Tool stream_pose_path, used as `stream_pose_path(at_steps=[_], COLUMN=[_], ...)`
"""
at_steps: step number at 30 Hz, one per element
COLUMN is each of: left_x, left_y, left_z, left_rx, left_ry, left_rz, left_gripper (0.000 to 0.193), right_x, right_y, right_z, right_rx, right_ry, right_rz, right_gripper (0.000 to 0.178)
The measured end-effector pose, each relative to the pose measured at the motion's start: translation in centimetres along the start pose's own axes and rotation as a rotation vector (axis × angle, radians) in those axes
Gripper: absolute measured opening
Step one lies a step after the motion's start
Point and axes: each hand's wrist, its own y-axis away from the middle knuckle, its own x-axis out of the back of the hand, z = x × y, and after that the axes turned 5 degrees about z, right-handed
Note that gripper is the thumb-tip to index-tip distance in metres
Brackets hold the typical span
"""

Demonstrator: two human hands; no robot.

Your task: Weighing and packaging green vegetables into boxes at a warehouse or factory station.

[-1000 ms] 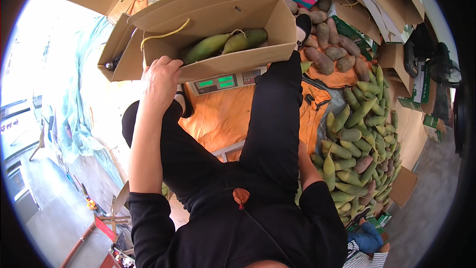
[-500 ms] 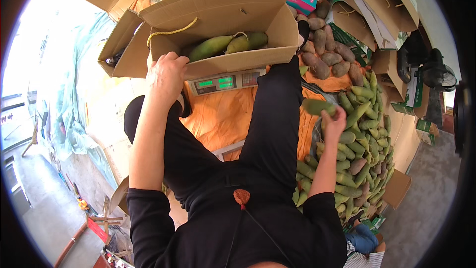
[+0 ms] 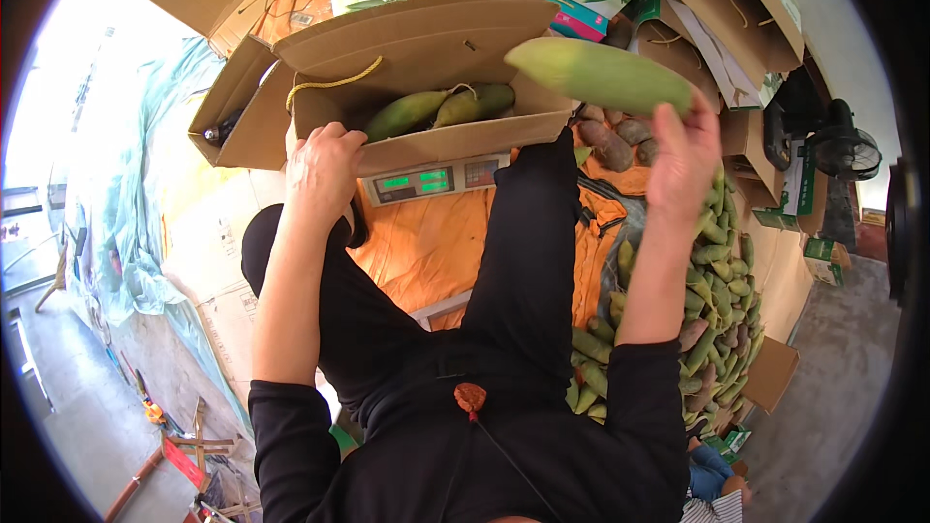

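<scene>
From afar, I see the right hand (image 3: pixel 683 150) grip a green radish (image 3: pixel 591 73) by one end, its long axis pointing left toward the open carton (image 3: pixel 470 141) (whose near edge the left hand (image 3: pixel 325 169) clasps).

Grey floor (image 3: pixel 809 397), pale wall (image 3: pixel 845 44) at right, white glare (image 3: pixel 82 48) at left

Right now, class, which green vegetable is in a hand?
The pale-green vegetable in the right hand, by the right end of the cardboard box; no hand holds those in the box or the pile.
</scene>
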Motion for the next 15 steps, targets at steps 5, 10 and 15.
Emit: stream_pose_path(at_steps=[5, 10, 15], left_x=[0.1, -0.5, -0.4], left_y=[-0.1, 0.0, -0.3], left_z=[0.0, -0.2, 0.1], left_rx=[-0.002, -0.019, -0.021], left_ry=[0.006, 0.006, -0.021], left_rz=[-0.001, 0.030, 0.001], left_gripper=[0.019, 0.014, 0.017], right_x=[-4.3, -7.7, -9.7], right_y=[0.8, 1.8, 1.8], right_z=[4.6, 6.9, 8.5], right_rx=[-0.263, -0.373, -0.595], right_ry=[-0.027, 0.000, 0.062], right_rz=[-0.093, -0.169, -0.278], right_gripper=[0.040, 0.045, 0.046])
